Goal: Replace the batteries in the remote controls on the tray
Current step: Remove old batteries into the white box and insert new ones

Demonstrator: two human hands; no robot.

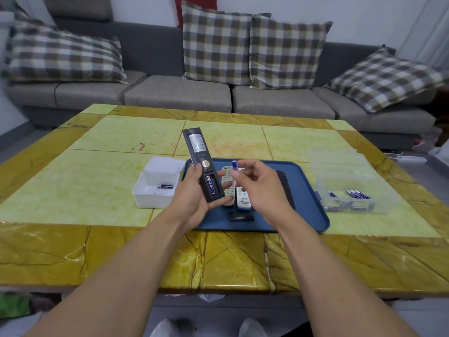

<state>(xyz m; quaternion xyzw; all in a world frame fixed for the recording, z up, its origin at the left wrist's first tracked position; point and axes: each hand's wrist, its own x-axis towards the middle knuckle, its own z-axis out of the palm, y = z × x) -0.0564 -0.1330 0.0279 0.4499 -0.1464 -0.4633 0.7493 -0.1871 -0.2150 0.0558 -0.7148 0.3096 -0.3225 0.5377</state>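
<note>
Yellow tiled table w/ blue tray – left hand grips black remote back-up, compartment open, one battery inside; right hand pinches battery just above tray.

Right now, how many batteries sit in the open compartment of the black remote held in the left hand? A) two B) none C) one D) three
C: the black remote in the left hand shows one battery beside an empty slot; the right hand pinches another battery.
</note>
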